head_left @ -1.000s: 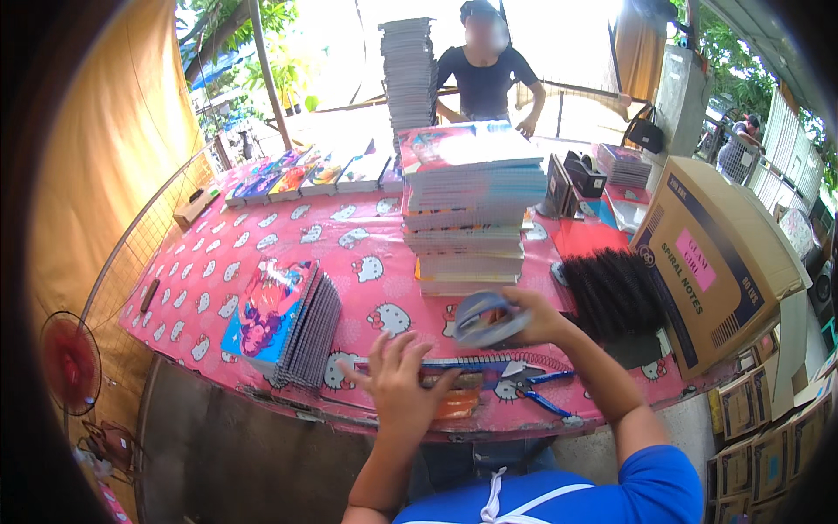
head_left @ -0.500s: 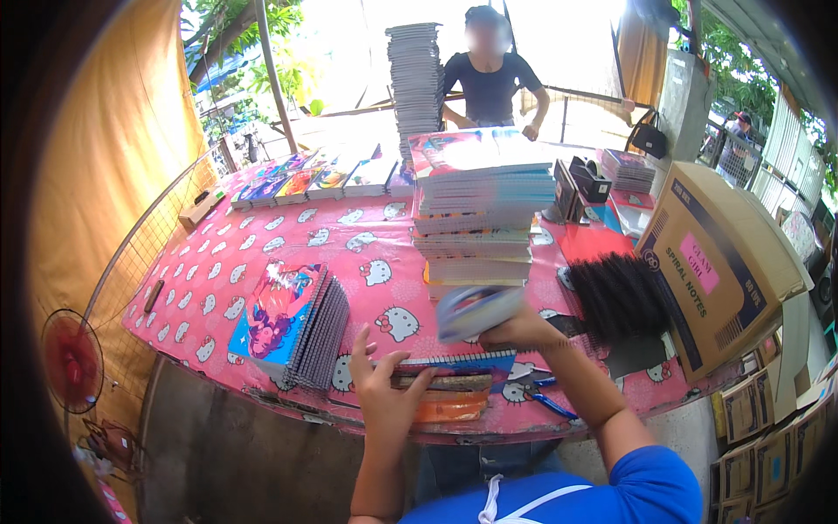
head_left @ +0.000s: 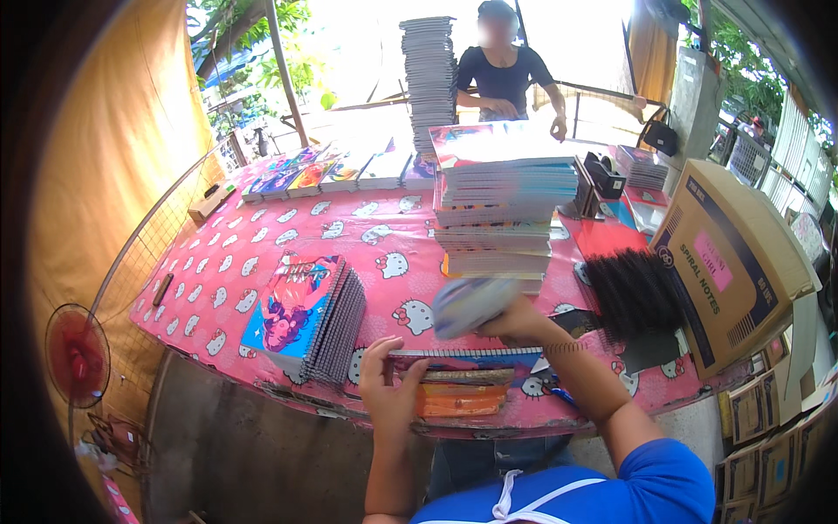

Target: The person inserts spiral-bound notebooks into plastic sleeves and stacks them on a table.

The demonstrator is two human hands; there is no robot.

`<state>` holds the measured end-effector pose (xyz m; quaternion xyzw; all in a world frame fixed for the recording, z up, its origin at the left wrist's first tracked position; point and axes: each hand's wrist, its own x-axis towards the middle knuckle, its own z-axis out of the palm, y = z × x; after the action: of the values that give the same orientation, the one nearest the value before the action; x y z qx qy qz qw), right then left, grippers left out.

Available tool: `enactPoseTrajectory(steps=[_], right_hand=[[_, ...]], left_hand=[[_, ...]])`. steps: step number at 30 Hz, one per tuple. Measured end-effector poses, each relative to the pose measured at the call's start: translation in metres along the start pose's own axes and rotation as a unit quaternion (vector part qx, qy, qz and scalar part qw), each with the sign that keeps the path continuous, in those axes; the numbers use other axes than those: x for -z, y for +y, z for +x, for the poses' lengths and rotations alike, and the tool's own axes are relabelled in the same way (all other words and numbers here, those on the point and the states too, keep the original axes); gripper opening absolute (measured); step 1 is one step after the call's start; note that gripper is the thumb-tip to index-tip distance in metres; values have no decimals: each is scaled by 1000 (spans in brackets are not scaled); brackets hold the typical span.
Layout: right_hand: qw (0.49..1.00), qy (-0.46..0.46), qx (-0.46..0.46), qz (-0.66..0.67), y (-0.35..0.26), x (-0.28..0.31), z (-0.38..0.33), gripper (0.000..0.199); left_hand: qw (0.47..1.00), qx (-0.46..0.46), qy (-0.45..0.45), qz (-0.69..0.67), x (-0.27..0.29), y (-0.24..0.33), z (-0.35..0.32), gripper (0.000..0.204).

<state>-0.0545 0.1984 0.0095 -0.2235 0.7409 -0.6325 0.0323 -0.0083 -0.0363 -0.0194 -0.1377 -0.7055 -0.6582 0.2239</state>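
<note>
At the near table edge my left hand point(head_left: 393, 384) is closed round the left end of a spiral notebook point(head_left: 467, 357), its thumb on the near side. A dark wire coil point(head_left: 566, 348) runs along the notebook's upper edge and sticks out past its right end. Under the notebook's near side are a worn wooden strip point(head_left: 467, 377) and an orange piece point(head_left: 463, 400). Just above the spine, my right hand point(head_left: 515, 321) grips a whitish, rounded oblong thing point(head_left: 474, 306) with blue marks, too blurred to name. The right fingers are partly hidden.
Left stands a stack of coil-bound notebooks point(head_left: 301, 310); ahead, a tall pile of notebooks point(head_left: 506, 188). Black coils point(head_left: 633, 293) lie right, beside a cardboard box point(head_left: 733, 271). Blue-handled pliers point(head_left: 563, 397) are partly behind my right forearm. A person point(head_left: 502, 74) stands across the table.
The whole view has shifted slightly. My left fingers, spread before, are now closer together at the notebook's end. The whitish thing remains blurred above the spine. The person opposite has brought a hand forward.
</note>
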Motion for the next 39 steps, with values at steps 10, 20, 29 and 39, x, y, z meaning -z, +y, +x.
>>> enactPoseTrajectory(steps=[10,20,29,39], right_hand=[[996,-10,89,-19,0,-7,2,34],[951,-19,26,-306,23,11,8,35],[927,173,73,-326,-68,48,-64,43],[901,100,263,-330,-88,-42,-60,30]], left_hand=[[952,133,1,-274,15,-30,6,27],[934,184,-33,-303,21,-35,13,18],[968,125,-25,-217,6,-16,10,17],[985,-8,-134,-110,-17,54,1,12]])
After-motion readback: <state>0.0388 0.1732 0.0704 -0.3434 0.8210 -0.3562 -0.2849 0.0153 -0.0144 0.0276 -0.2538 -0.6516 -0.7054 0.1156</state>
